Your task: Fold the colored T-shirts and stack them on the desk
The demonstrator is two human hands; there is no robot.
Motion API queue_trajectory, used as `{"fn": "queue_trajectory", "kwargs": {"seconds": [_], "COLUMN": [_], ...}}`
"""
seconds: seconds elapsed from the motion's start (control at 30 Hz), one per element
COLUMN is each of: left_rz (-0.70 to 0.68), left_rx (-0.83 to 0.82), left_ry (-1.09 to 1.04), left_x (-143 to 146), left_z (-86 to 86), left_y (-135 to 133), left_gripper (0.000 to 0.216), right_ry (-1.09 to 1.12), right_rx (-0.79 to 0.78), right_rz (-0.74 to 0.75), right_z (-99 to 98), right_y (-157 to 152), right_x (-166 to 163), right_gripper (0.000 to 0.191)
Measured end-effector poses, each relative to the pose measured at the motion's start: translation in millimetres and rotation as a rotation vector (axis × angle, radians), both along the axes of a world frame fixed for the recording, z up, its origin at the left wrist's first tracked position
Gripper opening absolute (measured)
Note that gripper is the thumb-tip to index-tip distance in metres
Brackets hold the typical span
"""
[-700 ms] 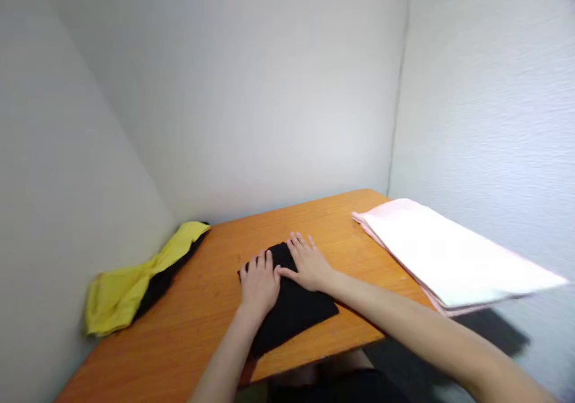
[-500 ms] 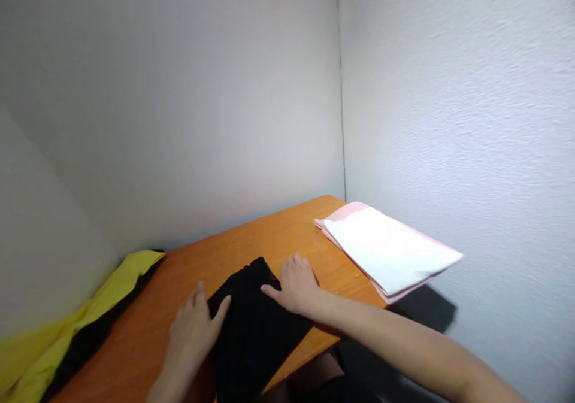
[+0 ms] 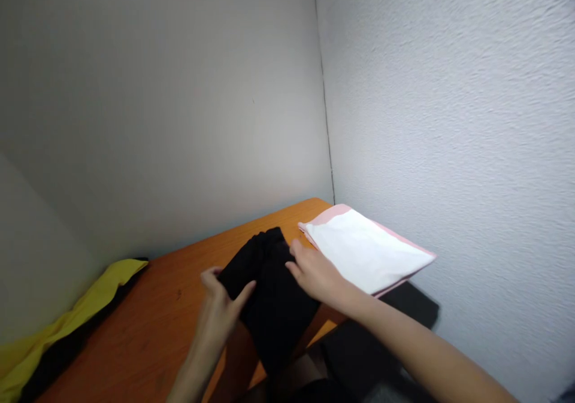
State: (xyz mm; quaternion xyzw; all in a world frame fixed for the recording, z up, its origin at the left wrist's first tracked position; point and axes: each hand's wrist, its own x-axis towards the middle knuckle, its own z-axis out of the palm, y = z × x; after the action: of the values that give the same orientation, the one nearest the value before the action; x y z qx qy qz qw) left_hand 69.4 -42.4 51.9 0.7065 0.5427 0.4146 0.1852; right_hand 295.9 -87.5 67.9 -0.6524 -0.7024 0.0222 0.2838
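A folded black garment [image 3: 274, 289] with a gathered, waistband-like top edge is lifted over the table, its lower end hanging toward me. My left hand [image 3: 222, 298] grips its left edge, thumb on the front and fingers going behind the cloth. On the opposite edge, my right hand [image 3: 309, 271] pinches the fabric between thumb and curled fingers. The exact kind of garment cannot be made out from this fold.
At the right corner of the wooden table [image 3: 166, 307] lies a flat stack of white and pink cloth [image 3: 368, 250], overhanging the edge. Yellow cloth [image 3: 85, 304] with black cloth beside it runs along the left. Walls [image 3: 179, 121] close in the back and right.
Both hands have gone from lying spread on the black garment to gripping its sides. The garment has come up off the table and moved right. The view has shifted slightly.
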Motion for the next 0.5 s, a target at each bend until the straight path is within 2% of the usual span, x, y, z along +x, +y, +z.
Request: {"fn": "queue_trajectory", "kwargs": {"seconds": [0.07, 0.13, 0.23, 0.3, 0.37, 0.43, 0.5], "left_rz": [-0.100, -0.230, -0.359, -0.385, -0.398, -0.398, -0.403], "left_rx": [0.088, 0.091, 0.042, -0.020, -0.115, -0.189, -0.217], "left_ry": [-0.115, -0.226, -0.300, -0.267, -0.204, -0.162, -0.187], "left_x": [45.2, 95.0, 168.2, 207.9, 235.5, 250.6, 256.3], "left_z": [16.7, 28.1, 27.3, 13.1, -8.5, -30.9, -47.6], "left_y": [6.8, 15.2, 27.2, 32.8, 36.5, 39.5, 42.0], "left_gripper": [0.070, 0.070, 0.070, 0.070, 0.070, 0.070, 0.073], "right_ry": [0.027, 0.042, 0.040, 0.005, -0.045, -0.099, -0.142], "right_rx": [0.098, 0.179, 0.215, 0.139, -0.014, -0.147, -0.203], "right_rz": [-0.109, -0.215, -0.355, -0.453, -0.529, -0.573, -0.585], "right_z": [13.8, 20.5, 11.8, -6.7, -31.5, -57.0, -77.4], "right_y": [-8.7, -15.7, -21.4, -21.9, -20.1, -17.1, -15.2], "right_x": [46.5, 97.8, 168.5, 202.0, 221.5, 230.0, 234.0], "right_gripper": [0.015, 0.015, 0.018, 0.019, 0.019, 0.021, 0.025]}}
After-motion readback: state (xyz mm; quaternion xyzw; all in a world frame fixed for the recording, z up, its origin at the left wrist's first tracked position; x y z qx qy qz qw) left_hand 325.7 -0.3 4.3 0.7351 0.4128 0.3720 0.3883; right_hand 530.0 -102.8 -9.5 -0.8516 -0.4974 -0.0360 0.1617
